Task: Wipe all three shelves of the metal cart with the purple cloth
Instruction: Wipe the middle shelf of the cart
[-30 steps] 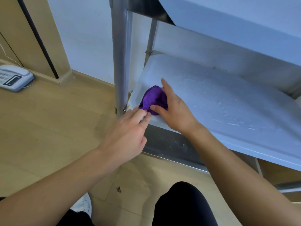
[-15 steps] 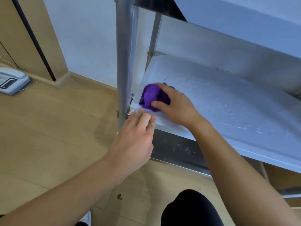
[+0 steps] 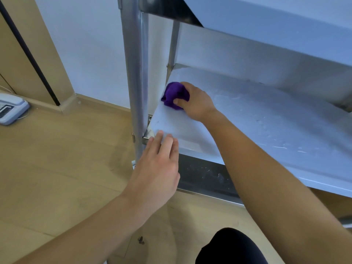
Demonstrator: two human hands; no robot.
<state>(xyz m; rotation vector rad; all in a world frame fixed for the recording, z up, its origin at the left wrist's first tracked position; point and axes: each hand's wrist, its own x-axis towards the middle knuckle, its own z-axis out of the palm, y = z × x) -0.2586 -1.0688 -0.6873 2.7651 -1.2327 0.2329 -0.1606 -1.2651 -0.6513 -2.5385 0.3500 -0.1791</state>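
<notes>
The metal cart fills the right side, with a shiny middle shelf (image 3: 266, 119) under an upper shelf (image 3: 276, 18). A bunched purple cloth (image 3: 174, 94) lies pressed on the middle shelf near its left edge. My right hand (image 3: 196, 103) grips the cloth from the right. My left hand (image 3: 156, 168) rests flat, fingers together, with its fingertips on the shelf's front left corner beside the cart's upright post (image 3: 138, 82). Part of a lower shelf shows at the far right edge.
A white desk phone (image 3: 10, 109) lies on the wooden floor at the left, near the wall skirting. My dark-clad knee (image 3: 230, 246) is at the bottom. Water streaks mark the shelf's right half.
My right hand has slid the purple cloth away from the front corner, further back along the shelf's left edge. My left hand stayed at the front corner.
</notes>
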